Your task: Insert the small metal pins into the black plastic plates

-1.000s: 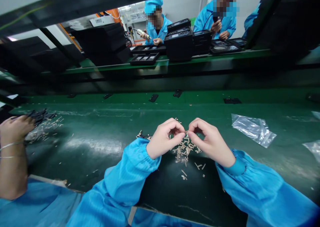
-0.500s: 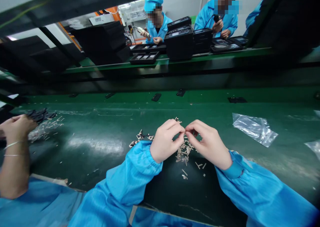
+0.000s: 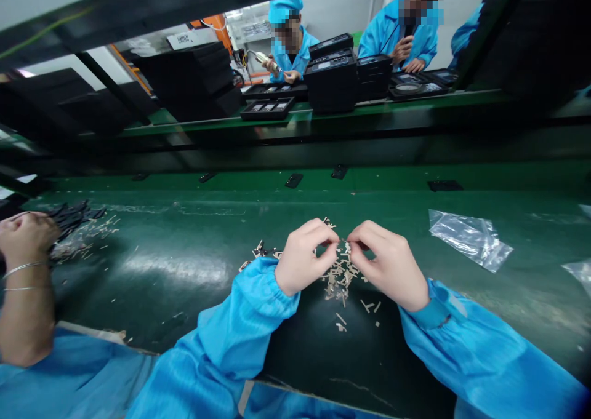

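Note:
My left hand [image 3: 308,254] is closed in a pinch of thumb and forefinger over the green work surface. Facing it, my right hand [image 3: 388,260] pinches the same way, with a narrow gap between the two sets of fingertips. Whatever they hold is too small to make out. Below and between them lies a loose heap of small beige strips [image 3: 340,277], some scattered toward me. Dark and beige small pieces [image 3: 259,250] lie just beyond my left sleeve, partly hidden by it.
Clear plastic bags [image 3: 470,237] lie to the right. Flat black pieces [image 3: 293,180] are spread along the green strip [image 3: 383,176] behind. At far left, a co-worker's hand [image 3: 28,237] is beside black parts [image 3: 76,215]. Stacked black trays [image 3: 331,83] and co-workers are beyond.
My hands have drawn slightly apart, opening a gap between the fingertips. The flat black pieces at the back have shifted a little to the right. The co-worker's hand at left has moved slightly left.

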The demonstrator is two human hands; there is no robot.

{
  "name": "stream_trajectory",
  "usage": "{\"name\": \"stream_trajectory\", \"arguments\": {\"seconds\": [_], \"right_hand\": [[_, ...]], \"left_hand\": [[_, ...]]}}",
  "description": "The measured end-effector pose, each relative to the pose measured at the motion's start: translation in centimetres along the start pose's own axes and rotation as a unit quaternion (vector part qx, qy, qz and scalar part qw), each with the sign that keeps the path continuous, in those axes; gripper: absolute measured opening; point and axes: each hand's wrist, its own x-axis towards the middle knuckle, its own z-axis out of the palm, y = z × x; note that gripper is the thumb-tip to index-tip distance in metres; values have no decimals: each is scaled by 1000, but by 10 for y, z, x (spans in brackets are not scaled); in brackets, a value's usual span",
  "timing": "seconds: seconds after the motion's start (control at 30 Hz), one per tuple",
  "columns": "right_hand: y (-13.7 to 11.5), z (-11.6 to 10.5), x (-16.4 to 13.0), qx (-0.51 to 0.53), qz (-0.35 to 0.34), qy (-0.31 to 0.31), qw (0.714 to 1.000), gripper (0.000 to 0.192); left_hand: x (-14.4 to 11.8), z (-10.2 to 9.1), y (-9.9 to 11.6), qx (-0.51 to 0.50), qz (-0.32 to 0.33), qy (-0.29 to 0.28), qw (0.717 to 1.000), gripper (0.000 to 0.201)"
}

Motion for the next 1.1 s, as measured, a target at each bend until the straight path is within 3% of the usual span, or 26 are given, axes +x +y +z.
{"name": "stream_trajectory", "arguments": {"seconds": [0.1, 0.23, 0.53, 1.1], "right_hand": [[-1, -5, 1, 12, 5, -4, 1000, 14], [-1, -7, 2, 33, 12, -14, 999, 18], [-4, -7, 3, 136, 9, -13, 991, 7], [-5, -6, 3, 174, 41, 3, 984, 16]], "left_hand": [[3, -6, -1, -18, -13, 4, 1000, 12], [3, -8, -1, -7, 20, 7, 1000, 12], [1, -7, 3, 40, 78, 3, 996, 11], [-1, -1, 3, 46, 61, 22, 997, 12]]}}
